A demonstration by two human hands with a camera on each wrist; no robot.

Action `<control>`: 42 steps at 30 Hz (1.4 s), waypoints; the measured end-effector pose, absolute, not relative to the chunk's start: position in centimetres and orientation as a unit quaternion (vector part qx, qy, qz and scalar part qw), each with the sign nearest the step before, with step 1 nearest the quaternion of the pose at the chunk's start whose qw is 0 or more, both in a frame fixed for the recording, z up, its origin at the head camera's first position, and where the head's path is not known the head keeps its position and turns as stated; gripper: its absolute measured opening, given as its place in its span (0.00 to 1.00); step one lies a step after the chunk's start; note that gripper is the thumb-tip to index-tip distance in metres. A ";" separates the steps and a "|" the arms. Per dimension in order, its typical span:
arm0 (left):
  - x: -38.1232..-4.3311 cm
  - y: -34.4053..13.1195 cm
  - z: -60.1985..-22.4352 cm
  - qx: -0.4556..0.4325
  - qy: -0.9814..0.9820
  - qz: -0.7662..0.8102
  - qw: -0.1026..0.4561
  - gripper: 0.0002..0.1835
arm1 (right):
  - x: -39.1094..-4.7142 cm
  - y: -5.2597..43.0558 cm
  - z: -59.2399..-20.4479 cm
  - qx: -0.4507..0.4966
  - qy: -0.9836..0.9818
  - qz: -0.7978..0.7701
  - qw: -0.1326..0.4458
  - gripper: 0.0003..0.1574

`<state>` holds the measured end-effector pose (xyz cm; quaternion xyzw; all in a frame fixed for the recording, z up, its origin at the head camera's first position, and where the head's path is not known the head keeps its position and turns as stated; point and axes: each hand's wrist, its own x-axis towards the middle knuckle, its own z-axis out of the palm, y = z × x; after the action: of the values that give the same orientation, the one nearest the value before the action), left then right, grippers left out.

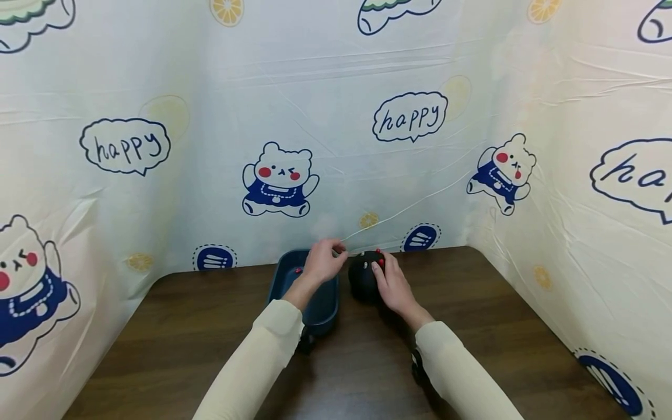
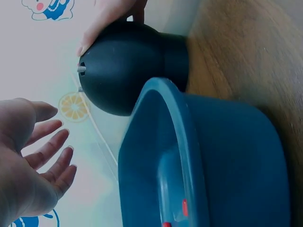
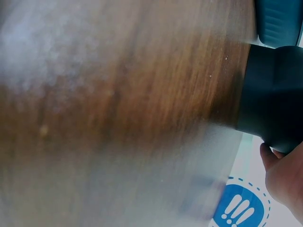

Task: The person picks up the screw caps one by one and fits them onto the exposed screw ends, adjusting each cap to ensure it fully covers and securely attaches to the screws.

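Overall, a white printed sheet (image 1: 336,70) backs the brown wooden table (image 1: 210,326). On the table, near its far edge, stands a blue bin (image 1: 321,322). Just right of the bin, a black rounded body (image 1: 362,286) stands upright on its narrower base. The right hand (image 1: 395,286) grips this body at its upper right side, thumb and fingers curved against it. The left hand (image 1: 324,261) is relaxed, fingers parted and slightly bent, holding nothing, above the bin's far end. Small red pieces (image 2: 185,207) lie inside the bin. A metal threaded stub (image 2: 82,69) projects from the body's top.
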<state>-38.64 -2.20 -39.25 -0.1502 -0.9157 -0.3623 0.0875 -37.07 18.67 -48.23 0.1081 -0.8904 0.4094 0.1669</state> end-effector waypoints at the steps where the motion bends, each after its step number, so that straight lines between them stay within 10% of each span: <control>1: -38.6 -2.4 -39.2 -0.154 -0.916 -0.361 0.086 0.10 | -37.1 18.7 -48.3 0.108 -0.890 0.409 0.169 0.39; 42: -38.8 -7.7 -41.9 -0.119 -0.938 -0.325 -0.002 0.13 | -37.3 18.9 -48.3 0.113 -0.890 0.413 0.155 0.41</control>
<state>-38.79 -7.75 -41.93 -0.1195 -0.9382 -0.3249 -0.0016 -37.27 18.92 -48.30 0.1131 -0.8903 0.4130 0.1552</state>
